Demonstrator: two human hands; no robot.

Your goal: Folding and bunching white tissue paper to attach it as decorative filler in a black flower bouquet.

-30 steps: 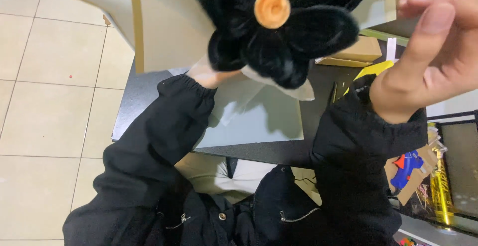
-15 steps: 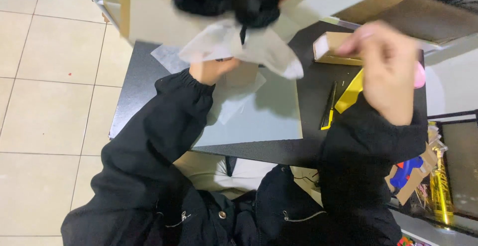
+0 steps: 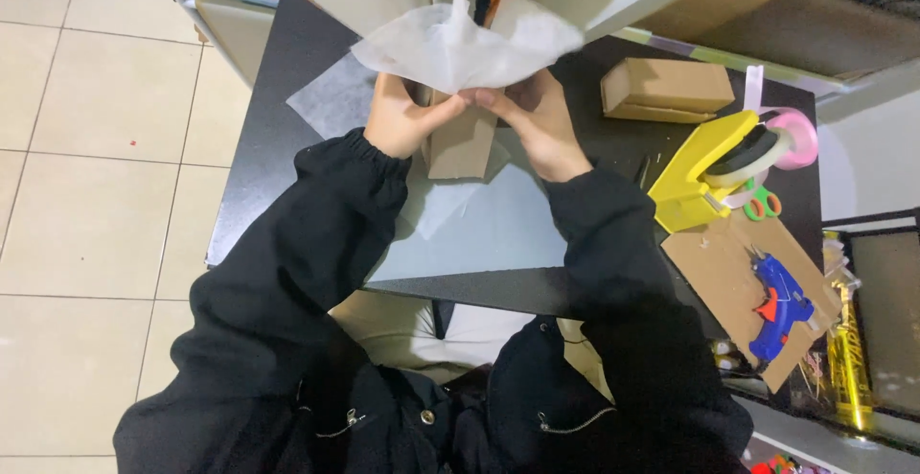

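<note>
Lots of stuff lying around on the dark surface [image 3: 287, 71]. A plain brown cardboard box [image 3: 668, 89] sits toward the back right. Just in front of it there's a yellow tape dispenser [image 3: 698, 179], with a pink ribbon spool [image 3: 797, 136] right beside it and small scissors with green and orange handles [image 3: 762, 208] tucked under. A blue glue gun [image 3: 778, 304] lies on a flat cardboard sheet [image 3: 719, 273] at the right edge. A grey mat [image 3: 498, 239] covers the front middle. Beige tiled floor [image 3: 86, 196] on the left.

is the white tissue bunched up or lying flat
Bunched up: the white tissue flares out above both hands, left hand and right hand, which pinch it together at its base around the brown wrap.
</note>
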